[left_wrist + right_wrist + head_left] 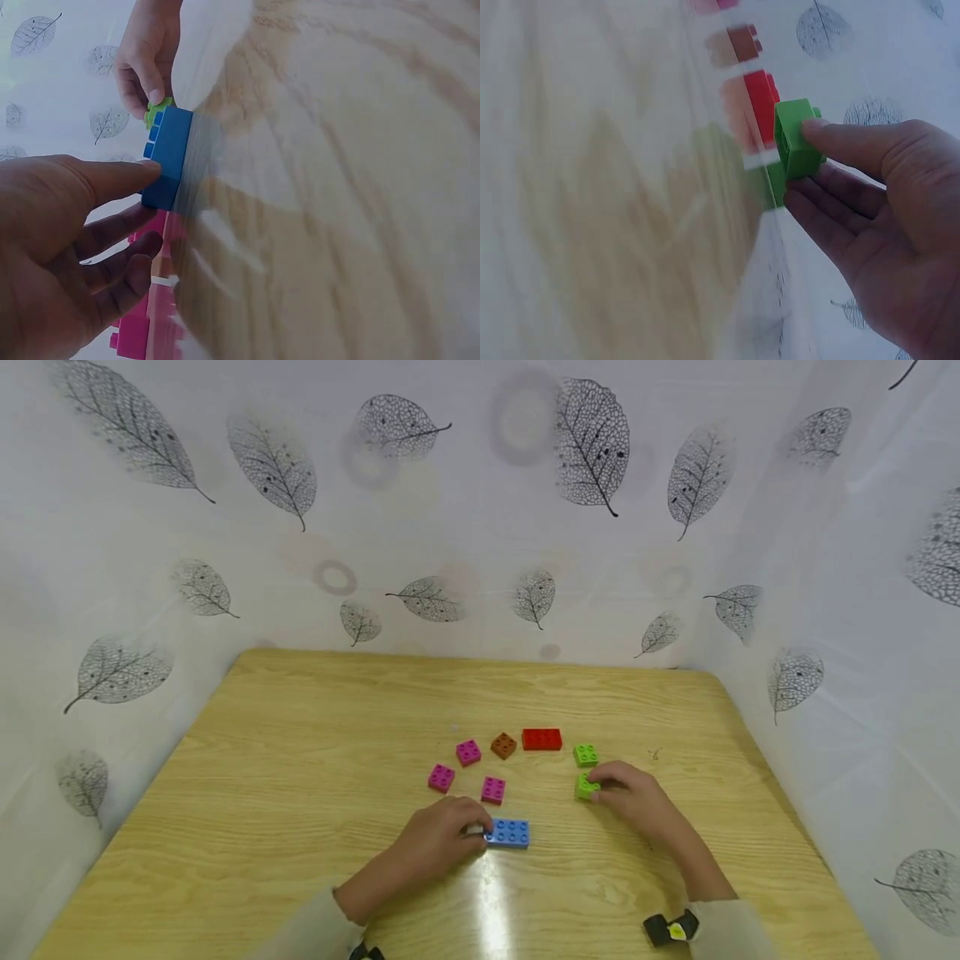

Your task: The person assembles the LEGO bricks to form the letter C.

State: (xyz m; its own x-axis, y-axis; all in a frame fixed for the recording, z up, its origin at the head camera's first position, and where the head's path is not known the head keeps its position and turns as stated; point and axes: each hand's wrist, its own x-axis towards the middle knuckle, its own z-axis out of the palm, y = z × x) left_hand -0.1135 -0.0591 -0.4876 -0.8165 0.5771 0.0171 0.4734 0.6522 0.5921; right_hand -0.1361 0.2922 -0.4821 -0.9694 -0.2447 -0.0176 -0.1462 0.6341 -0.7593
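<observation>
My left hand (441, 837) pinches the left end of a long blue toy brick (510, 833) at the front of the group. The left wrist view shows the thumb on the studded side of this blue brick (166, 157), with fingers at its near end. Between thumb and fingers, my right hand (636, 797) holds a small light green brick (585, 787). That green brick (796, 139) is tilted in the right wrist view, its hollow underside partly showing. A second green brick (585, 754) sits just behind it on the table.
Behind the blue brick lie three pink bricks (492, 790), a brown brick (504, 745) and a long red brick (542, 739), all on the wooden table (300, 735). A white curtain (465, 510) printed with grey leaves borders the table's back and sides.
</observation>
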